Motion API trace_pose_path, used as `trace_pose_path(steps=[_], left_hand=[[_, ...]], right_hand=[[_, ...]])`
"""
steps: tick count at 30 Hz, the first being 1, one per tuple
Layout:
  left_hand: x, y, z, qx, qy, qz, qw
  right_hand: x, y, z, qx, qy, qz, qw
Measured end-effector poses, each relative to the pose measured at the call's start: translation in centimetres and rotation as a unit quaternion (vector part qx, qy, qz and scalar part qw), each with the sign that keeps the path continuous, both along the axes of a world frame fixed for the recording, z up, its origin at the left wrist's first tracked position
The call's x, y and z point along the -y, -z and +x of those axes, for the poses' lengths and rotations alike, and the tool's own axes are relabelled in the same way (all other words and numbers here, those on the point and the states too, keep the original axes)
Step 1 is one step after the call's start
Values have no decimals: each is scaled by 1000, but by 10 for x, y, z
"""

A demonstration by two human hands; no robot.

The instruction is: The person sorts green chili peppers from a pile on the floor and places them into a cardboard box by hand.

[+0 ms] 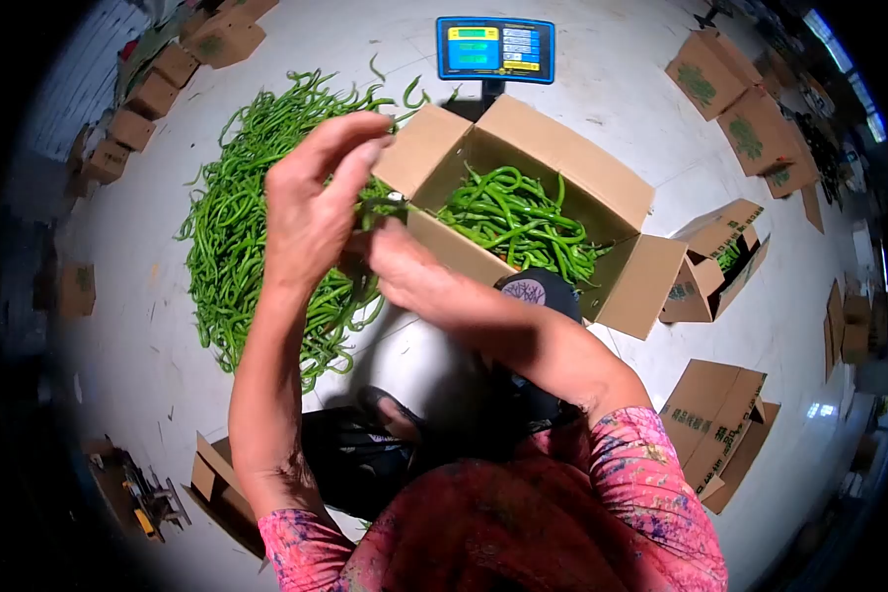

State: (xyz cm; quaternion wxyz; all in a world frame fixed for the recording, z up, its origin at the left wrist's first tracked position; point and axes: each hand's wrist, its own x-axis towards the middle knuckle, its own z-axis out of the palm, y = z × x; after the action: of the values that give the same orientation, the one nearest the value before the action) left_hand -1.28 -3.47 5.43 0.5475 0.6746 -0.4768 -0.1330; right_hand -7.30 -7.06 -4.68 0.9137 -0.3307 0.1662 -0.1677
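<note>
My left hand (311, 202) is raised over the right side of a heap of long green chili peppers (247, 207). Its fingers and thumb reach to the right with a gap between them, and I see nothing held there. Just below and to the right, my right hand (405, 261) is bent inward, its fingertips partly hidden behind the left. Dark green pepper pieces show around those fingers, but whether they are gripped is unclear. Beside the right forearm stands an open cardboard box (553, 148), flaps spread, partly filled with green chili peppers (513, 217).
Behind the box stands a scale display (494, 49) on a post. To the right are another open carton (715, 261) with some green inside and a flattened-looking carton (710, 424). More cartons (745, 113) line the sides. My knee (548, 291) is against the box's near side.
</note>
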Motion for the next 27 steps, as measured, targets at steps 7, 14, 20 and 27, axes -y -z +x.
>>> trace_pose_path(steps=[7,14,20,27], left_hand=[[-96,41,26,-241,-162,-83,953],[-124,87,11,-274,-169,0,947],[-111,94,5,-387,-152,-44,908],[-131,116,23,-528,-121,-115,833]], right_hand=[[21,10,5,3,-85,18,996],[1,6,11,-14,-108,-37,993],[-32,3,14,-63,-77,-423,901],[-39,15,11,19,-82,-582,809]])
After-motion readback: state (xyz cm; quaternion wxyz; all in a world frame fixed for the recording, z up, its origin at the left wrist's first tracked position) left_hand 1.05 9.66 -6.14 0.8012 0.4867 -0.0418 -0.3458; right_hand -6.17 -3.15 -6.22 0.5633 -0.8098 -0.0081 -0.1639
